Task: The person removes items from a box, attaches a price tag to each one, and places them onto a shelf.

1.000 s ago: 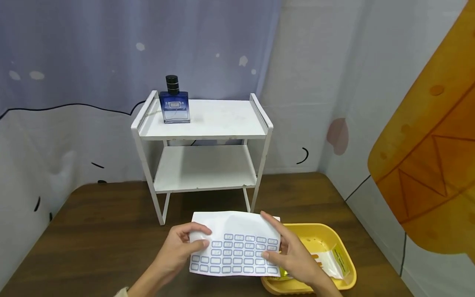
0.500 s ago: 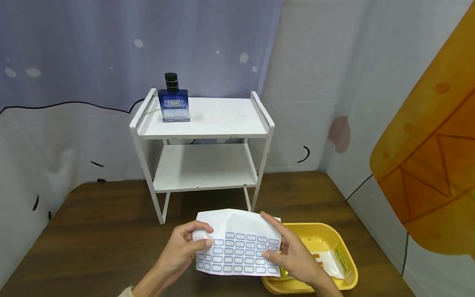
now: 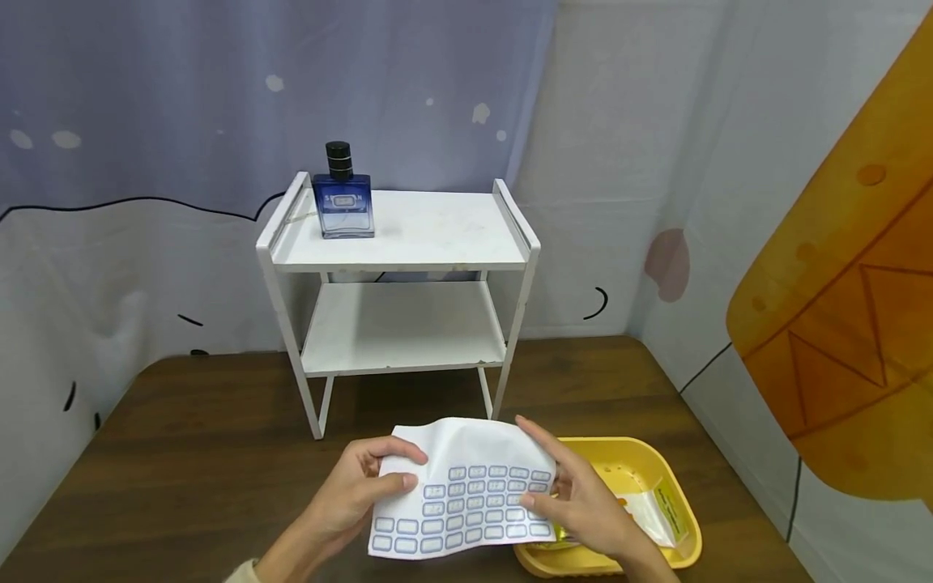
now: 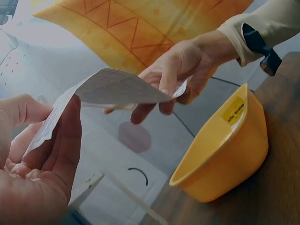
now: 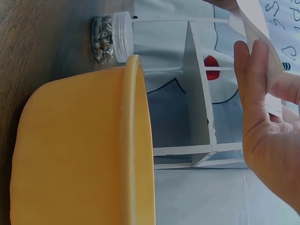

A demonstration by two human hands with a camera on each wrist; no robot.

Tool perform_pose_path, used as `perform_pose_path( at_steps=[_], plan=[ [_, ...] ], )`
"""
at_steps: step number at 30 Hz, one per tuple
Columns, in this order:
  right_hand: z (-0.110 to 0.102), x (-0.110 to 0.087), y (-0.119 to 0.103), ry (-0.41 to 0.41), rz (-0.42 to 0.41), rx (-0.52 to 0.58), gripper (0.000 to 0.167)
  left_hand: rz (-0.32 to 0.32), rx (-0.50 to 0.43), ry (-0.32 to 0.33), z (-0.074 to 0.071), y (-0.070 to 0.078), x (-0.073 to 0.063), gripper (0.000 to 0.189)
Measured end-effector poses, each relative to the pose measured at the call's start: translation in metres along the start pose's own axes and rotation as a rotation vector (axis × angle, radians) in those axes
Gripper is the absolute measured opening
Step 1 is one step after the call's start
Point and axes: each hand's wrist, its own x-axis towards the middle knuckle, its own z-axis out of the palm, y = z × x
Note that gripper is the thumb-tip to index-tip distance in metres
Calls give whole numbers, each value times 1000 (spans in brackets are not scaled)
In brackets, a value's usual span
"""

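Observation:
A white sheet of blue-bordered label stickers is held above the table, slightly curved, with an unprinted strip along its upper part. At its left edge my left hand pinches the paper between thumb and fingers. On the opposite side, my right hand grips the sheet, thumb in front and fingers behind. In the left wrist view the sheet bends from one hand to the other. A small white paper end shows beside the right thumb.
A yellow plastic basket with a white-and-yellow packet stands under my right forearm. Behind is a white two-tier rack, with a blue perfume bottle on top. A lidded jar of small brown items shows in the right wrist view.
The sheet has flexed; its lower left corner has swung left and down and its top edge has curved. Both hands keep their grip, the left having shifted slightly right.

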Motion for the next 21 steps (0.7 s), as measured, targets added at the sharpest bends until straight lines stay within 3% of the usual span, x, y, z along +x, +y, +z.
perform_pose_path(
  at_steps=[4,10,21],
  plan=[
    [0,0,0,0,8,-9,81,-1,-11,-43,3,1,-1,32],
    [1,-2,2,-7,-37,-29,78,-16,-64,-53,11,-1,0,29],
    [3,-4,2,-9,-42,-9,76,-29,-159,-67,17,-5,1,28]
  ],
)
